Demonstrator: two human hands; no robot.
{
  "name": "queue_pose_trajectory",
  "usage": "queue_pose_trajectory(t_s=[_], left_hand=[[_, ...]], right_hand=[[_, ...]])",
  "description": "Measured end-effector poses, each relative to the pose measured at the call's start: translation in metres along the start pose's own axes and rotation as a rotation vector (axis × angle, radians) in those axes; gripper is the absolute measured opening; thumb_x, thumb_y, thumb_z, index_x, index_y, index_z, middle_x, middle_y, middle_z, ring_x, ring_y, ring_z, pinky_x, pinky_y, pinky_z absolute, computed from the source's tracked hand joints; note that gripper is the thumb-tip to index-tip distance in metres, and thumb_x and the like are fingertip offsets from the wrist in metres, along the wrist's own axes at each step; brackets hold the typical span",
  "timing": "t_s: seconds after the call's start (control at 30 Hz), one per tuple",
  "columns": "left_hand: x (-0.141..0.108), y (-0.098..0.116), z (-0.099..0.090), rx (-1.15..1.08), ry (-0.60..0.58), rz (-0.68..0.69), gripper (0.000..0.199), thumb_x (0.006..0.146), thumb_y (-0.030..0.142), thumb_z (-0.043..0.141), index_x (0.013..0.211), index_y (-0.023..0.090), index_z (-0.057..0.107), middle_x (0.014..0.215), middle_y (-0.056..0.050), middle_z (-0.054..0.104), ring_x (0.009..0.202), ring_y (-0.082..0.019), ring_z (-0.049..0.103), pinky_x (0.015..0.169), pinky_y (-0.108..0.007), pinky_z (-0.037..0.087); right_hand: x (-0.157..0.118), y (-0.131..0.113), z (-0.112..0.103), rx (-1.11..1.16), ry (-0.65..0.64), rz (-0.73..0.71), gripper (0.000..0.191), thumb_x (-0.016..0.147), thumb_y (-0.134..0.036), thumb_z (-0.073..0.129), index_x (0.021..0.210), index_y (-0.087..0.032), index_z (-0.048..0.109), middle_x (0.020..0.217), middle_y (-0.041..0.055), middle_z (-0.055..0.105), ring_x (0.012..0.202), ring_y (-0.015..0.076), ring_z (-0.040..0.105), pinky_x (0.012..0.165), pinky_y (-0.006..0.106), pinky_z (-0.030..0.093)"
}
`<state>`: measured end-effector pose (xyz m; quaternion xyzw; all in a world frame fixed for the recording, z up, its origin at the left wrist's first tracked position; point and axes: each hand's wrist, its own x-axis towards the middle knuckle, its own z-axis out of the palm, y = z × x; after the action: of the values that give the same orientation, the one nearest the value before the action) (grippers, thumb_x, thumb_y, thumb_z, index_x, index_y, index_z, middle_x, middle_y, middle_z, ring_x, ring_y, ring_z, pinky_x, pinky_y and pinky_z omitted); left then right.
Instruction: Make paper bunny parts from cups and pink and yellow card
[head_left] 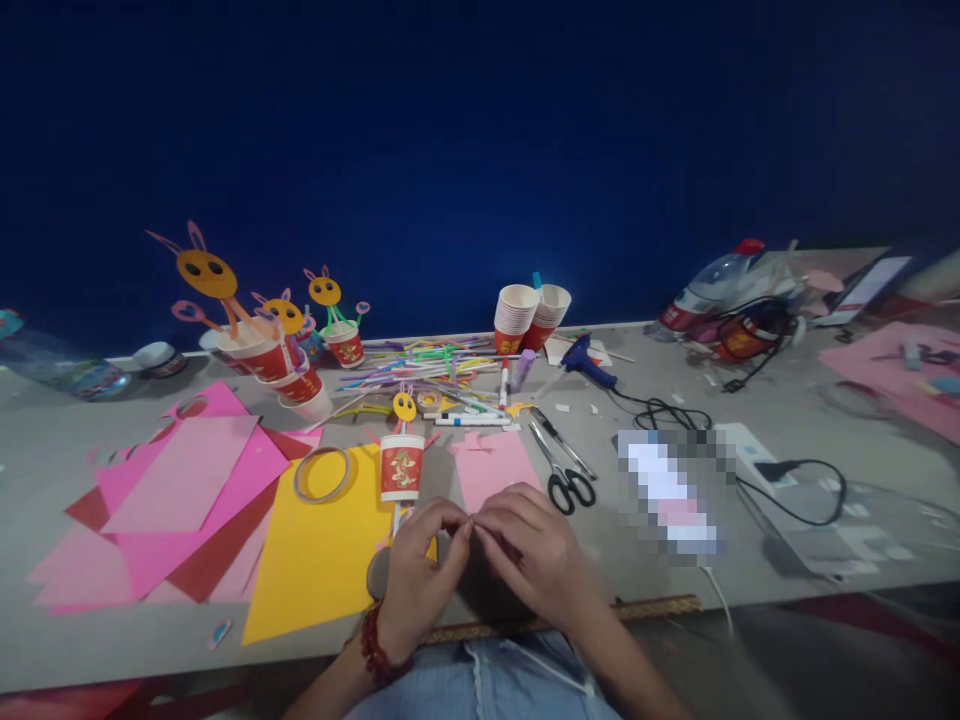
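My left hand (pixel 429 560) and my right hand (pixel 529 545) meet fingertip to fingertip near the table's front edge. Both are closed in a pinch; what lies between the fingertips is too small to make out. Just beyond my left hand is a red paper cup (pixel 401 467) with a small yellow face (pixel 405 406) above it. A pink paper sheet (pixel 499 465) lies beyond my fingers, with black-handled scissors (pixel 571 491) to its right. Yellow paper (pixel 315 550) spreads left of my left hand, with a tape roll (pixel 321 474) on it.
Pink and red sheets (pixel 180 475) are piled at the left. Finished-looking cup figures (pixel 289 365) stand behind them. Colourful sticks (pixel 435 365), stacked cups (pixel 514 318), a blue glue gun (pixel 589 362) and bottles (pixel 705 290) line the back. A blurred phone (pixel 671 495) lies right.
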<state>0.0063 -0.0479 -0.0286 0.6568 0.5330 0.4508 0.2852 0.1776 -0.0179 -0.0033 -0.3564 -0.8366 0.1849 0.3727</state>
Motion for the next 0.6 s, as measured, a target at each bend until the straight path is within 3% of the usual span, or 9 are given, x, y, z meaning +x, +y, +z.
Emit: queue_pose_trajectory(t_s=[0.17, 0.37, 0.6], left_hand=[[-0.001, 0.000, 0.000, 0.016, -0.039, -0.005, 0.012, 0.092, 0.017, 0.054, 0.082, 0.020, 0.060, 0.083, -0.001, 0.066, 0.081, -0.015, 0.062, 0.074, -0.025, 0.045], [0.001, 0.001, 0.000, -0.059, -0.037, -0.067, 0.014, 0.091, 0.019, 0.056, 0.078, 0.020, 0.060, 0.076, 0.000, 0.064, 0.073, -0.014, 0.059, 0.069, -0.024, 0.044], [-0.002, -0.010, 0.004, -0.477, -0.091, -0.313, 0.014, 0.090, 0.030, 0.059, 0.081, 0.019, 0.061, 0.072, 0.001, 0.060, 0.064, -0.013, 0.057, 0.062, -0.024, 0.044]], right_hand=[[0.000, 0.002, 0.001, -0.017, 0.002, -0.024, 0.011, 0.090, -0.011, 0.057, 0.094, -0.018, 0.065, 0.086, 0.0074, 0.070, 0.084, 0.0225, 0.059, 0.077, 0.038, 0.048], [0.000, 0.001, 0.002, 0.072, 0.012, 0.028, 0.011, 0.091, -0.012, 0.056, 0.088, -0.019, 0.064, 0.083, 0.0067, 0.068, 0.082, 0.0212, 0.058, 0.073, 0.035, 0.047], [-0.004, 0.007, 0.004, 0.136, 0.119, 0.142, 0.011, 0.092, -0.015, 0.056, 0.086, -0.021, 0.063, 0.083, 0.0056, 0.067, 0.081, 0.0204, 0.060, 0.073, 0.033, 0.047]])
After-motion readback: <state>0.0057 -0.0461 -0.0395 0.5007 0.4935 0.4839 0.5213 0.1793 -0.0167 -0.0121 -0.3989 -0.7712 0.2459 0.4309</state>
